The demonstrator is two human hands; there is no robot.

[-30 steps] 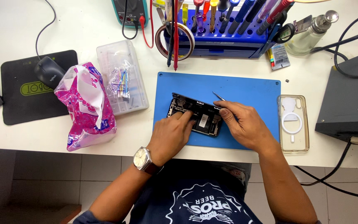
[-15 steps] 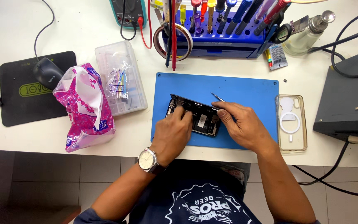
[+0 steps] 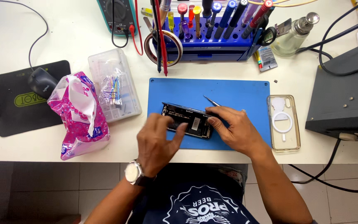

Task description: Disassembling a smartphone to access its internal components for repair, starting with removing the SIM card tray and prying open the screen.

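Note:
An opened phone (image 3: 189, 119) with its dark insides showing lies on a blue work mat (image 3: 237, 93). My right hand (image 3: 235, 130) rests at the phone's right end and holds thin metal tweezers (image 3: 210, 100) that point up and left. My left hand (image 3: 158, 141), with a wristwatch on the wrist, hovers blurred at the phone's lower left, fingers spread, touching or just above its edge.
A clear phone case (image 3: 283, 122) lies right of the mat. A pink plastic bag (image 3: 81, 118) and a clear parts box (image 3: 113, 85) sit to the left, with a mouse (image 3: 41, 82) on a black pad. A blue tool rack (image 3: 212, 25), tape roll (image 3: 162, 45), multimeter and glass bottle (image 3: 295, 35) stand behind. A dark box (image 3: 344, 95) is at right.
My left hand has drawn back from the phone toward me and opened its fingers. My right hand stays at the phone's right end with the tweezers.

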